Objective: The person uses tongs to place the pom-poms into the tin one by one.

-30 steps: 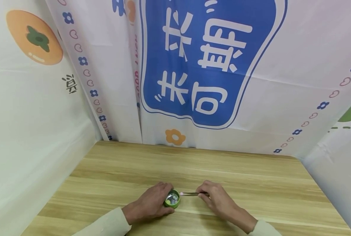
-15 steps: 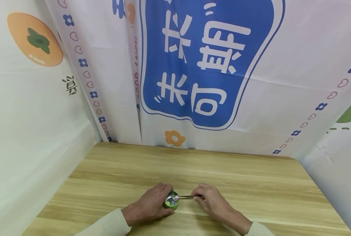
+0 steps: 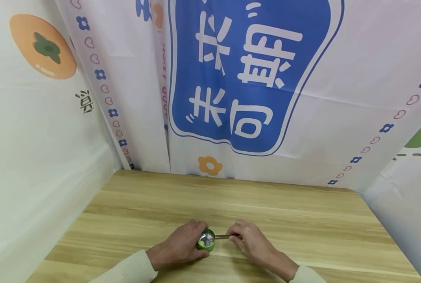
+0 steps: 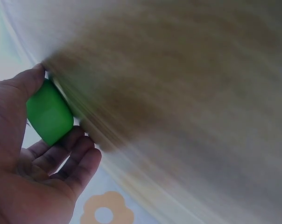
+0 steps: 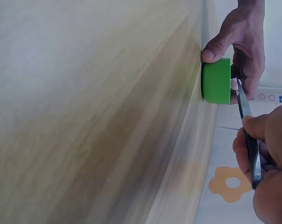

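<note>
A small round green tin [image 3: 206, 248] stands on the table with its shiny inside facing up; a yellow-green piece [image 3: 201, 243] and some pale ones lie in it. My left hand [image 3: 182, 244] holds it from the left, thumb on the near side and fingers on the far side. In the left wrist view the green wall [image 4: 50, 112] shows between thumb and fingers. My right hand [image 3: 254, 243] pinches metal tweezers [image 5: 251, 149], whose tips reach over the tin's right rim. A small pink piece [image 5: 234, 84] shows at the tips, at the mouth of the tin.
The wood-grain table [image 3: 267, 204] runs back to a white printed cloth [image 3: 320, 129] with a blue panel. More cloth hangs at the left and right sides. An orange flower print [image 3: 209, 165] sits low on the back cloth.
My right hand has moved left, bringing the tweezers with the pink piece from beside the tin to over its opening. My left hand keeps its hold on the tin.
</note>
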### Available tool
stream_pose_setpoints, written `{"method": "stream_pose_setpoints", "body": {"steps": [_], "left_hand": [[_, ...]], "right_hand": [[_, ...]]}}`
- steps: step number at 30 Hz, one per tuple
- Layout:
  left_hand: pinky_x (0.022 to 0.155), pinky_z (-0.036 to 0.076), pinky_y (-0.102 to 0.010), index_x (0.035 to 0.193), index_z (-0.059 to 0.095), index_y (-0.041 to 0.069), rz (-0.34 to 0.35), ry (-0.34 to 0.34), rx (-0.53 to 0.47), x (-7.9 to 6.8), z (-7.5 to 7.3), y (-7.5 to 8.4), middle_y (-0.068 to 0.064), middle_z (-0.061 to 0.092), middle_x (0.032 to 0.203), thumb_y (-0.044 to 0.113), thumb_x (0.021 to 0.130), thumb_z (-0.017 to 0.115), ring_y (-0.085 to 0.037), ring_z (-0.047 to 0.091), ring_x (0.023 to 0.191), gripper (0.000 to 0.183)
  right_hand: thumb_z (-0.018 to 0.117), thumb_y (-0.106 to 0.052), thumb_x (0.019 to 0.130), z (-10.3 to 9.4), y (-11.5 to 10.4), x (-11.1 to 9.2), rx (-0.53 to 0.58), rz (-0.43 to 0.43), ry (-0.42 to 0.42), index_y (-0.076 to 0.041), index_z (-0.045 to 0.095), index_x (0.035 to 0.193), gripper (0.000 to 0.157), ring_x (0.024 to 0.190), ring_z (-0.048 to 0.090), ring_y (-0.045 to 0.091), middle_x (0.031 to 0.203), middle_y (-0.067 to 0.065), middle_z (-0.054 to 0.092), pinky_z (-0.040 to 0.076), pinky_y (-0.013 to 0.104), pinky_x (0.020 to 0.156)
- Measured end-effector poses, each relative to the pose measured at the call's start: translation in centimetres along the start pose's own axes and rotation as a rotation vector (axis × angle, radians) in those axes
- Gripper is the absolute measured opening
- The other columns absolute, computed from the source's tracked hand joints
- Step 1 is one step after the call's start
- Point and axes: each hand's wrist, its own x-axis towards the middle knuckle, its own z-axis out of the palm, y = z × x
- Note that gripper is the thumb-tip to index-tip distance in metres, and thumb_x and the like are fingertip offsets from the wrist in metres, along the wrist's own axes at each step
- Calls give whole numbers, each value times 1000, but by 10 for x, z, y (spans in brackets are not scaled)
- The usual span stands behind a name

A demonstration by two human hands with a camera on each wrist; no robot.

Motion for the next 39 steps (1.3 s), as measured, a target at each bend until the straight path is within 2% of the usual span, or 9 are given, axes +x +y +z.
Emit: {"method": "stream_pose_setpoints", "body": {"steps": [17,39], "left_hand": [[77,51,-23,116,51,15,-28,-28,-13,0,-3,1,6,62,104,47,81,77,-6,53,93,54],[74,50,-23,114,51,15,-17,-21,-3,0,-2,0,6,62,101,47,80,79,-6,53,91,54]], "right_hand": [[70,-6,88,6,1,2,6,-1,-2,-10,74,95,8,83,61,0,90,-1,68,52,16,70],[70,-6,89,3,2,-1,20,16,-23,-8,74,98,10,87,62,2,93,-4,68,53,17,73]]}}
